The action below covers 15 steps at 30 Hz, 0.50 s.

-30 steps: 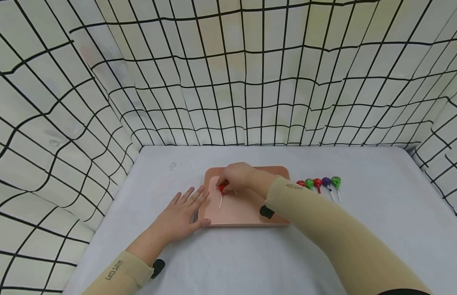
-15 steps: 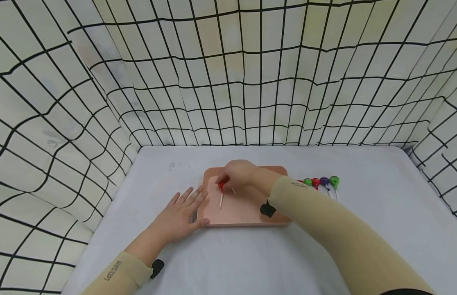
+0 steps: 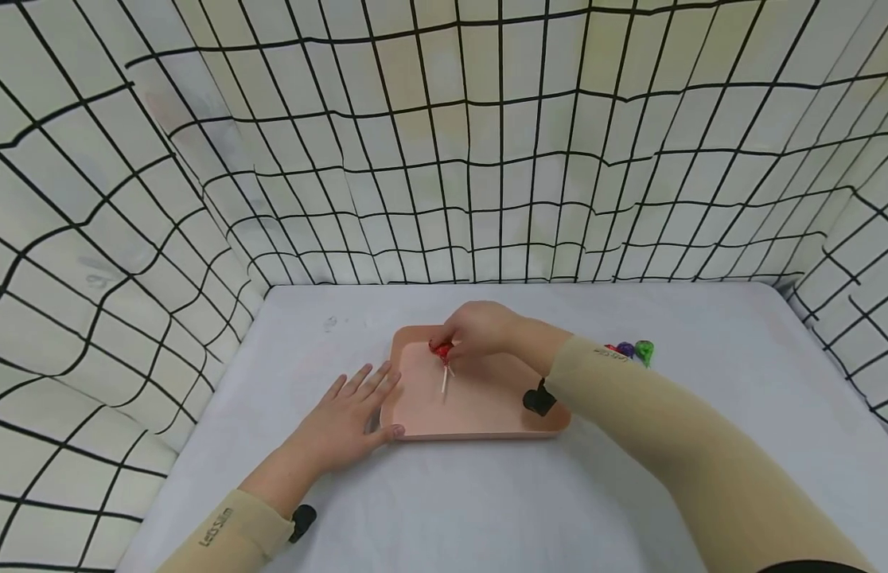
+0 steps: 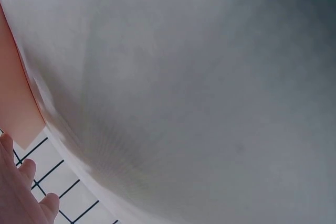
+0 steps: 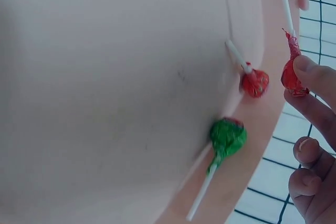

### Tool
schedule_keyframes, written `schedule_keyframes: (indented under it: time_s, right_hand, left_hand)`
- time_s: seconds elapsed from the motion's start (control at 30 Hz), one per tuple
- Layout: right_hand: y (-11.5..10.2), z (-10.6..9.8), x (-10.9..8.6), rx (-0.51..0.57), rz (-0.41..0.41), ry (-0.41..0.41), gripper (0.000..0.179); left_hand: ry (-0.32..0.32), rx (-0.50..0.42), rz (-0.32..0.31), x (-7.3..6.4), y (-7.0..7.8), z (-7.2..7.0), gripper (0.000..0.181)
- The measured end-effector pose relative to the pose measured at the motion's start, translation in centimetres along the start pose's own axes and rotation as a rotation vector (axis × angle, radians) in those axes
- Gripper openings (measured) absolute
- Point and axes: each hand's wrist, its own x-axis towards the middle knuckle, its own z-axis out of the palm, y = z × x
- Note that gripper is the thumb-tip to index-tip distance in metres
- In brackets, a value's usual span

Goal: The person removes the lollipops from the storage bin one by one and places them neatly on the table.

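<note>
Between thumb and forefinger my right hand (image 3: pixel 483 328) pinches a red lollipop (image 5: pixel 293 74) by its wrapped head, above the pink tray (image 3: pixel 480 410). Its white stick points toward the tray's near side in the head view. Two more lollipops show in the tray in the right wrist view: a red one (image 5: pixel 255 83) and a green one (image 5: pixel 228 136); my hand mostly hides them from the head camera. My left hand (image 3: pixel 347 422) lies with fingers spread at the tray's left edge, its thumb by the near left corner.
Right of the tray, a green lollipop (image 3: pixel 644 351), a purple one (image 3: pixel 625 349) and a red one (image 3: pixel 610 348) lie on the white cloth (image 3: pixel 730 382), partly behind my right sleeve. A white wall with black grid lines (image 3: pixel 487 183) stands behind the table.
My right hand, with the red lollipop, has shifted slightly right and away over the tray. The right sleeve now covers more of the lollipops beside it. My left hand has stayed in place.
</note>
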Motion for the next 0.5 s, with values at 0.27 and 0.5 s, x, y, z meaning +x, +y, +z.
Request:
schedule_keyframes:
  time_s: [0.27, 0.5]
  right_hand:
    - [1.5, -1.1, -1.9, 0.028, 0.050, 0.024, 0.031]
    - [3.0, -1.9, -4.2, 0.041, 0.062, 0.054, 0.031]
  left_hand:
    - [-0.023, 0.008, -0.012, 0.0, 0.1, -0.2, 0.086]
    - [-0.014, 0.009, -0.012, 0.0, 0.2, -0.1, 0.085]
